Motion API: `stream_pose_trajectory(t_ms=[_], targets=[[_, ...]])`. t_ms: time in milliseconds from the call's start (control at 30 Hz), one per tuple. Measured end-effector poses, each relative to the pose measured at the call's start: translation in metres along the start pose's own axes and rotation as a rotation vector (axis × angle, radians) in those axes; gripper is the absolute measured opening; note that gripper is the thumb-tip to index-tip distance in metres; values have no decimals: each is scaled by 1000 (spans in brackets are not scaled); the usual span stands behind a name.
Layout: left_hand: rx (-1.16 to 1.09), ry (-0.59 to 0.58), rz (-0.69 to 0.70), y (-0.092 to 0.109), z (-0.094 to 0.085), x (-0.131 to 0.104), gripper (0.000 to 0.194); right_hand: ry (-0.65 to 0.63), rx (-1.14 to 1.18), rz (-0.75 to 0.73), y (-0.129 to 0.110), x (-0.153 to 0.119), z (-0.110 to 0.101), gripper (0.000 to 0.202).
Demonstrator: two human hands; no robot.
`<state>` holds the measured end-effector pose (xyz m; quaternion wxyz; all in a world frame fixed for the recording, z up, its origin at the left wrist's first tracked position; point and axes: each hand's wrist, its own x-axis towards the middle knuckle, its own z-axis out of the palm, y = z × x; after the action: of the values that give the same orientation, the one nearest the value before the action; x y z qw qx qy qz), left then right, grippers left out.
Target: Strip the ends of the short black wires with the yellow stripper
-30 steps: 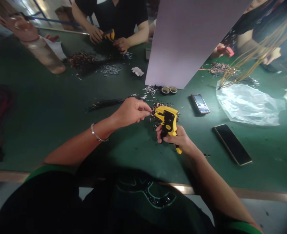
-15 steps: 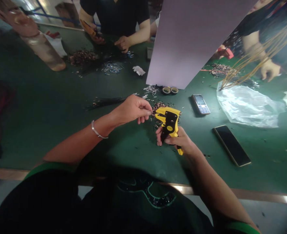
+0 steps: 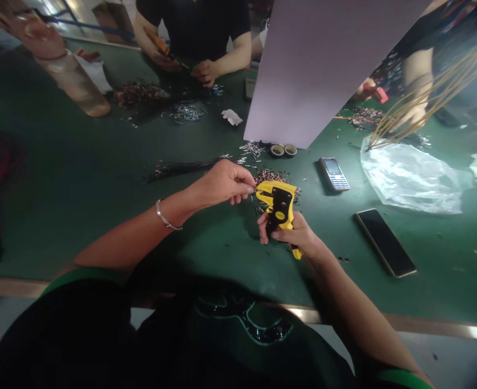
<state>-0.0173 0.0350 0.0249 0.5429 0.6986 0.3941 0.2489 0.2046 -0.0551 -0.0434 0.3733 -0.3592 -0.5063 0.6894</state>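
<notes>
My right hand (image 3: 293, 232) is wrapped round the handles of a yellow and black wire stripper (image 3: 279, 202), its jaws pointing left. At those jaws, my left hand (image 3: 232, 183) pinches with thumb and forefinger; whatever lies between the fingertips is too small to make out. Behind the tool spreads a pile of short copper-coloured and black wire bits (image 3: 270, 175), partly hidden by it. A bundle of thin black wires (image 3: 181, 169) lies on the green table beyond my left wrist. Small silvery pieces (image 3: 252, 148) are scattered past the bundle's right end.
Two tape rolls (image 3: 283, 151) sit by a pale upright panel (image 3: 299, 70). To the right are a keypad phone (image 3: 334, 174), a smartphone (image 3: 385, 242) and a clear plastic bag (image 3: 414, 181). Across the table a co-worker (image 3: 197, 38) holds an orange tool; another person's arm (image 3: 418, 81) reaches in at right.
The wire stripper has shifted slightly left, so its jaws now meet my left fingertips. At right, the other person's hand has moved left, behind the yellowish wires.
</notes>
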Motion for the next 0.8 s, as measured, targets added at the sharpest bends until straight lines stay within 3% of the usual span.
stream_pose_trajectory(t_ms=[800], targets=[[0, -71, -24, -7, -5, 5, 20, 125, -36, 40, 2, -1, 13, 18]])
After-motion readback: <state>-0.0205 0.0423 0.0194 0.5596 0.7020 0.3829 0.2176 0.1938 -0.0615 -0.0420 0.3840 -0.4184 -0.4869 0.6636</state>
